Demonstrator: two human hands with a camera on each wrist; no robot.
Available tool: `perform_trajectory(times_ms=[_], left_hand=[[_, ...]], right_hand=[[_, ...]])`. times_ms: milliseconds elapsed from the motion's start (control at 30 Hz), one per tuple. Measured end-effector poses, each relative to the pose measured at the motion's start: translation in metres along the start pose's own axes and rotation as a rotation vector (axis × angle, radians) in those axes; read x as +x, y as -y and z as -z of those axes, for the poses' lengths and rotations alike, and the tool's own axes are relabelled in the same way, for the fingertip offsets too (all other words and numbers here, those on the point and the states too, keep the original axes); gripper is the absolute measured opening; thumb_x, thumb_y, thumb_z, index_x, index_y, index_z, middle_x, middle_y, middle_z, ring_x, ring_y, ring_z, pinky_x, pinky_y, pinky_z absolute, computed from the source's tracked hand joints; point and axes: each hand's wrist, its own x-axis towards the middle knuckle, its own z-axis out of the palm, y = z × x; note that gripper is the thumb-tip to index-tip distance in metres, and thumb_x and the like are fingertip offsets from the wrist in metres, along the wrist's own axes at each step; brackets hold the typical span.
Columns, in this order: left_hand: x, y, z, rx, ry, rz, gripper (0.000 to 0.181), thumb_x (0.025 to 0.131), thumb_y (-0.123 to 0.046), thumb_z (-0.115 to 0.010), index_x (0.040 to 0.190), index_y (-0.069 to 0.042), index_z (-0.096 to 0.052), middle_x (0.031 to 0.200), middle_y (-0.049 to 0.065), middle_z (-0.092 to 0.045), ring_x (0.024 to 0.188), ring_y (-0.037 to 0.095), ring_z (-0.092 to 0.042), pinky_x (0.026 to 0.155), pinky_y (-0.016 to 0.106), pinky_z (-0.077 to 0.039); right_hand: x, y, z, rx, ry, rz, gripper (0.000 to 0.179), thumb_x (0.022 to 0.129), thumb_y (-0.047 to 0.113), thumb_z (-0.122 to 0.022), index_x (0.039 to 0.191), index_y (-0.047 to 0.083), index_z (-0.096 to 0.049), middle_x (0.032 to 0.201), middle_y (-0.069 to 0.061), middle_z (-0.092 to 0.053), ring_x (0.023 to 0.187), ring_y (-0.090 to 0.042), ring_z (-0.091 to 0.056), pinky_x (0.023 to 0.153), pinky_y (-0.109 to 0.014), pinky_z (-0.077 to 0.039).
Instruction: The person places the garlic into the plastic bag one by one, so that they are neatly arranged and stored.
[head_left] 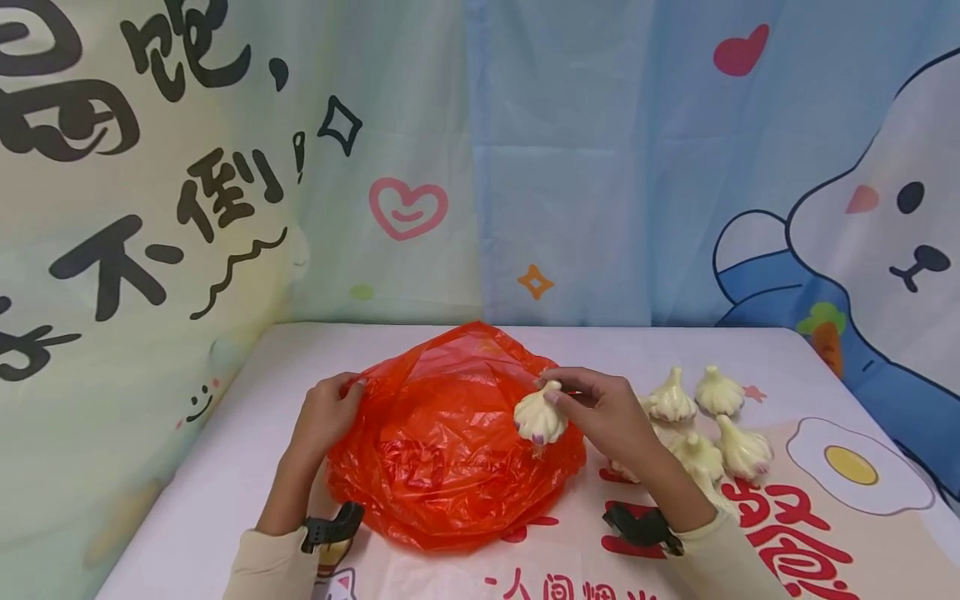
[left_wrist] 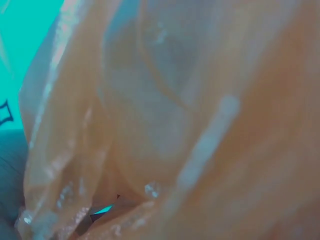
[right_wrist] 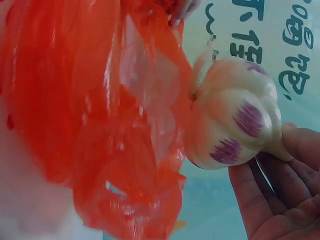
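Note:
A red plastic bag [head_left: 450, 467] stands on the table with its mouth spread. My left hand [head_left: 326, 421] pinches the bag's left edge between thumb and fingers. The stem of a white garlic bulb [head_left: 538, 417] is between the thumb and fingers of my right hand [head_left: 611, 412], and the bulb overlaps the bag's right side in the head view. Purple streaks mark this garlic bulb [right_wrist: 235, 120] in the right wrist view, close beside the bag's rim. Thin bag film [left_wrist: 165, 120] fills most of the left wrist view and hides the left fingers.
Several more garlic bulbs [head_left: 720, 392] lie in a group on the table's right side, partly behind my right forearm. The white table [head_left: 240, 408] bears a printed mat [head_left: 570, 542] with red characters. A printed curtain [head_left: 562, 167] hangs behind the table.

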Motion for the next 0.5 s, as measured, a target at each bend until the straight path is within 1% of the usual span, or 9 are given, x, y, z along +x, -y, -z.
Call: perform_trajectory(times_ms=[133,200,367,500], left_hand=[[0.001,-0.001,0.001,0.012,-0.001,-0.001,0.034,0.102,-0.025,-0.046,0.12,-0.003,-0.065,0.103,0.015,-0.068,0.08,0.025,-0.065,0.072,0.038,-0.058],[0.001,-0.001,0.001,0.025,-0.009,-0.008,0.033,0.102,-0.024,-0.046,0.119,-0.003,-0.066,0.102,0.015,-0.068,0.08,0.025,-0.065,0.072,0.038,-0.058],[0.001,0.0,0.0,0.036,-0.006,-0.01,0.033,0.102,-0.023,-0.046,0.117,-0.003,-0.066,0.1,0.015,-0.068,0.078,0.024,-0.064,0.072,0.037,-0.058],[0.001,-0.001,-0.001,0.016,0.008,-0.005,0.033,0.102,-0.023,-0.046,0.118,-0.003,-0.066,0.1,0.014,-0.068,0.078,0.024,-0.064,0.071,0.036,-0.058]], right_hand=[[0.01,0.0,-0.011,0.011,0.028,0.053,0.024,0.093,0.019,-0.067,0.115,0.011,-0.071,0.107,-0.002,-0.07,0.092,-0.018,-0.065,0.079,-0.028,-0.056],[0.017,-0.001,-0.015,0.001,0.02,0.07,0.023,0.093,0.018,-0.067,0.115,0.011,-0.071,0.106,-0.002,-0.07,0.093,-0.016,-0.065,0.081,-0.027,-0.055],[0.034,-0.005,-0.022,0.009,-0.015,0.068,0.024,0.093,0.014,-0.067,0.116,0.008,-0.07,0.106,-0.004,-0.07,0.095,-0.018,-0.066,0.082,-0.029,-0.055],[0.043,-0.01,-0.029,0.055,0.001,0.059,0.025,0.094,0.015,-0.066,0.116,0.005,-0.069,0.107,-0.005,-0.07,0.097,-0.02,-0.066,0.084,-0.033,-0.055]])
